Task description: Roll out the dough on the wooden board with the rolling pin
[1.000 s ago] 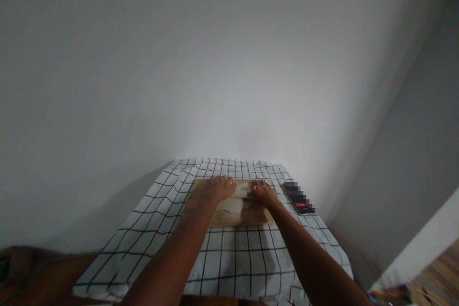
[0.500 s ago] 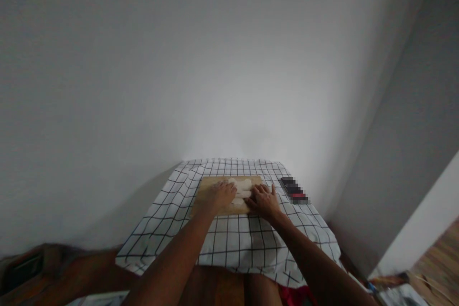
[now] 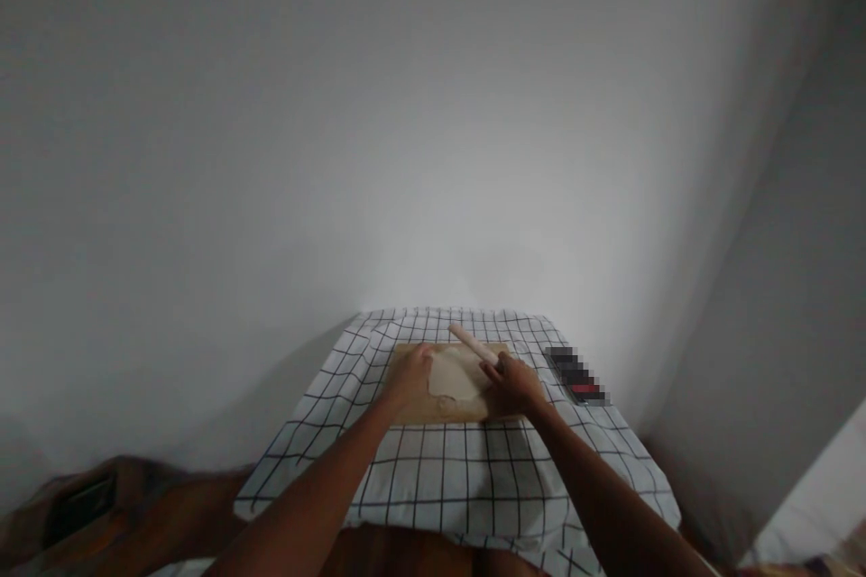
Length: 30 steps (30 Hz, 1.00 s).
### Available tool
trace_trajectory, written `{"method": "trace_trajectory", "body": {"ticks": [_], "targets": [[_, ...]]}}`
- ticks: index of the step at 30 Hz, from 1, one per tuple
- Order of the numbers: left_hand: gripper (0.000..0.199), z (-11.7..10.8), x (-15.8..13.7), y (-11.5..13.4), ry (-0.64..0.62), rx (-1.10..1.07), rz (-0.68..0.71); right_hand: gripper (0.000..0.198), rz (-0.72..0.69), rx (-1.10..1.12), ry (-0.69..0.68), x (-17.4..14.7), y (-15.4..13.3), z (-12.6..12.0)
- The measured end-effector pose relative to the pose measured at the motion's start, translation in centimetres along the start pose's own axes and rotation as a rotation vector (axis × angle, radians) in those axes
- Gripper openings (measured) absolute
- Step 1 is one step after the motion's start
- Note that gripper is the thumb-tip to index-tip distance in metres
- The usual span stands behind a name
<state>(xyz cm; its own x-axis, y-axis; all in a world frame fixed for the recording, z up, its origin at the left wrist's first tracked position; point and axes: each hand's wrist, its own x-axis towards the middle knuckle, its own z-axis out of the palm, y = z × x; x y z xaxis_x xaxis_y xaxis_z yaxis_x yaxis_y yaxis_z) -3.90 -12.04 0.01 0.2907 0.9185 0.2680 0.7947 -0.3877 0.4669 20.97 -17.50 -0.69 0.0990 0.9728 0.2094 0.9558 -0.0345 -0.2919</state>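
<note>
A flat sheet of pale dough with an uneven edge lies on a wooden board. My right hand is closed round one end of a thin rolling pin. The pin slants up and left over the far right part of the dough, its free end beyond the board's far edge. At the dough's left edge is my left hand, its fingers bent and apparently pinching the rim; the fingertips are small and partly hidden.
A white cloth with a dark grid covers the table under the board. To the right of the board lies a dark, blurred-out object with a red patch. A pale wall rises behind the table.
The rolling pin, earlier lying across the dough under both hands, is now raised at a slant in my right hand. My left hand has left the pin for the dough's left edge.
</note>
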Motion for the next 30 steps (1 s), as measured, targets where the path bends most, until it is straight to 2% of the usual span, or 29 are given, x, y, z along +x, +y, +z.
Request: {"method": "trace_trajectory", "body": {"ticks": [6, 9, 12, 17, 22, 26, 30], "targets": [[0.039, 2.0, 1.6, 2.3, -0.059, 0.135, 0.27, 0.065, 0.131, 0.249, 0.06, 0.9, 1.2, 0.5], [0.039, 2.9, 2.1, 2.7, -0.116, 0.214, 0.335, 0.066, 0.148, 0.291, 0.085, 1.0, 1.4, 0.5], [0.046, 3.9, 2.0, 2.6, -0.123, 0.277, 0.37, 0.064, 0.154, 0.302, 0.096, 1.0, 1.3, 0.6], [0.051, 4.9, 1.2, 2.3, -0.081, 0.338, 0.332, 0.062, 0.15, 0.303, 0.09, 0.8, 1.2, 0.5], [0.048, 4.5, 0.6, 3.3, -0.037, 0.354, 0.279, 0.061, 0.167, 0.277, 0.073, 0.4, 1.0, 0.1], [0.046, 3.8, 1.2, 3.9, -0.064, 0.362, 0.264, 0.06, 0.167, 0.28, 0.069, 0.1, 0.9, 0.0], [0.047, 3.6, 2.2, 3.5, -0.011, 0.374, 0.256, 0.061, 0.154, 0.27, 0.086, 0.3, 1.0, 0.3]]}}
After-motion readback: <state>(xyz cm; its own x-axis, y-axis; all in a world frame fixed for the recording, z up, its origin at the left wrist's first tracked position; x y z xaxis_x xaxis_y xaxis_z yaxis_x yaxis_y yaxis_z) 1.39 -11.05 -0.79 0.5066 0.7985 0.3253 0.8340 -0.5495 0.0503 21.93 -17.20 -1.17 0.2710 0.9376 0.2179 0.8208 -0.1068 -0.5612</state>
